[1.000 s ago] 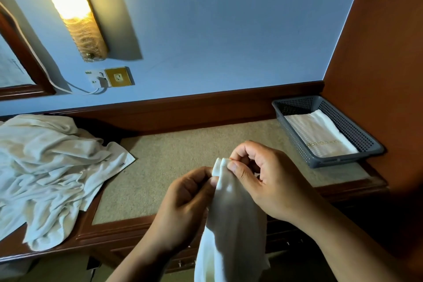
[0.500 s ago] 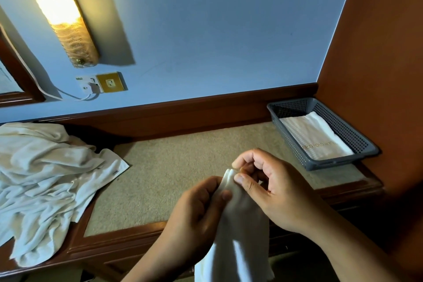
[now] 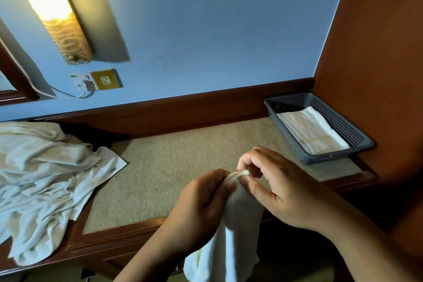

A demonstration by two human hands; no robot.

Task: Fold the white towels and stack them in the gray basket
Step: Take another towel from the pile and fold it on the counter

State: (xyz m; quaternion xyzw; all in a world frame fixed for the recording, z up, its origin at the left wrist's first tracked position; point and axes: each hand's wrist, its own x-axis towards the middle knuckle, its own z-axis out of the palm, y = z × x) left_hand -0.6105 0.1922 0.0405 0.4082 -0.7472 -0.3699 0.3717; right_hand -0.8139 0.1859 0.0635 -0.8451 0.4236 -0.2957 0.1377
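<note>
A white towel point(image 3: 233, 231) hangs down in front of the desk's near edge. Its top edge is bunched between both hands. My left hand point(image 3: 201, 204) grips the cloth from the left with curled fingers. My right hand point(image 3: 270, 185) pinches the top corner from the right with thumb and fingertips. The gray basket point(image 3: 361, 142) stands at the desk's far right against the wooden side panel, with one folded white towel point(image 3: 313, 133) lying in it. A rumpled pile of white towels point(image 3: 43, 183) covers the desk's left end.
The beige desk top point(image 3: 169, 167) has a raised wooden rim and a wooden back ledge. A lit wall lamp point(image 3: 50, 7) and a socket with a plugged white cable point(image 3: 91, 82) are on the blue wall. A mirror frame shows at far left.
Both hands have sunk lower and shifted a little right with the towel. The right fingers have reworked their pinch on the top corner, and less cloth sticks up above them.
</note>
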